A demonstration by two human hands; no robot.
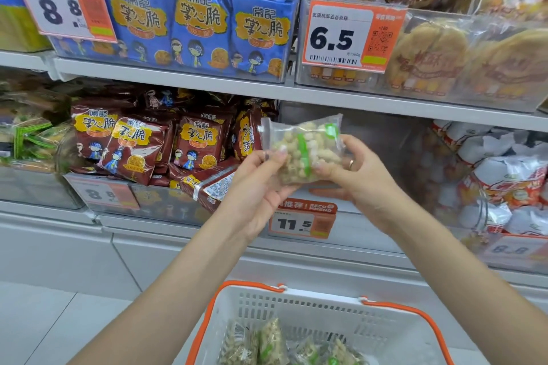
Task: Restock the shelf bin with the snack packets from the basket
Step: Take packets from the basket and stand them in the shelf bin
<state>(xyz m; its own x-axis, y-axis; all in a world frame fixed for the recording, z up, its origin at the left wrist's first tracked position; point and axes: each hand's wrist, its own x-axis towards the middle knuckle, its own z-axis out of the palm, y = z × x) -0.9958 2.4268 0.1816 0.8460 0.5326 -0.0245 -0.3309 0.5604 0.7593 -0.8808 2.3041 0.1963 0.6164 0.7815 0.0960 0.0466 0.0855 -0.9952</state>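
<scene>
Packet of pale puffed snacks [302,151], clear with a green stripe, is held up in front of the middle shelf by both hands. The left hand [258,184] supports it from below and the left side, its fingers [280,154] curled onto the near face. The right hand [353,172] pinches the right edge between thumb and fingers, a ring showing on one finger. Two hands on one light packet suggests she is squaring it, turning it so it goes in face-forward and upright.

It hangs just in front of a clear shelf bin [370,133] that looks mostly bare at its front, above the orange 11.5 price tag [302,221]; this is likely the bin to fill. To the left sits a bin heaped with maroon snack packets [130,145], and to the right white-and-red bags [498,169].

Near and low, the white basket with orange handles [394,310] holds more of the same packets [272,341], so the restocking seems to have several packets left to go.
</scene>
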